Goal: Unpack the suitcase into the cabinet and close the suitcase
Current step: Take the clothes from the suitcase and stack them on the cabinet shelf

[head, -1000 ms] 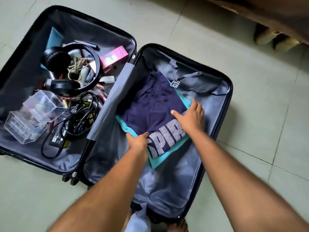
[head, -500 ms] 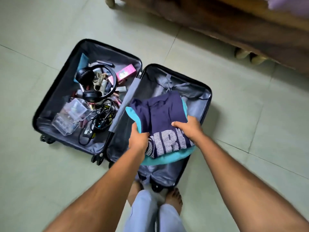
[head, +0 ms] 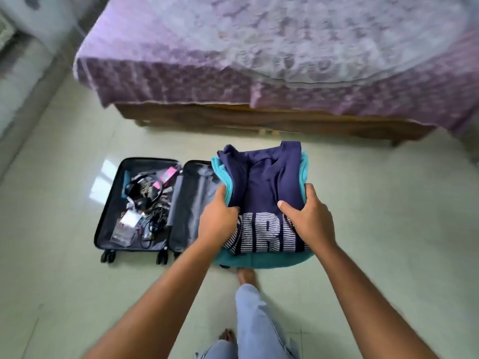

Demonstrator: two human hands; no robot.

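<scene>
A folded stack of clothes [head: 267, 182], a navy shirt with white striped letters on top of a teal garment, is held up in the air in front of me. My left hand [head: 217, 224] grips its left edge and my right hand [head: 311, 221] grips its right edge, thumbs on top. Below and to the left, the black suitcase [head: 103, 211] lies open on the floor. Its left half holds headphones, cables, clear plastic boxes and a pink box. The stack hides most of its grey-lined right half [head: 191, 203]. No cabinet is in view.
A wooden bed [head: 259, 120] with a purple patterned cover [head: 259, 60] stands just behind the suitcase. Pale tiled floor [head: 388, 229] stretches to the right and left. My feet and light trousers [head: 256, 320] are below the stack.
Both hands have lifted the stack out of the suitcase's right half and raised it well above the floor. The view has risen and pulled back, bringing the bed into sight.
</scene>
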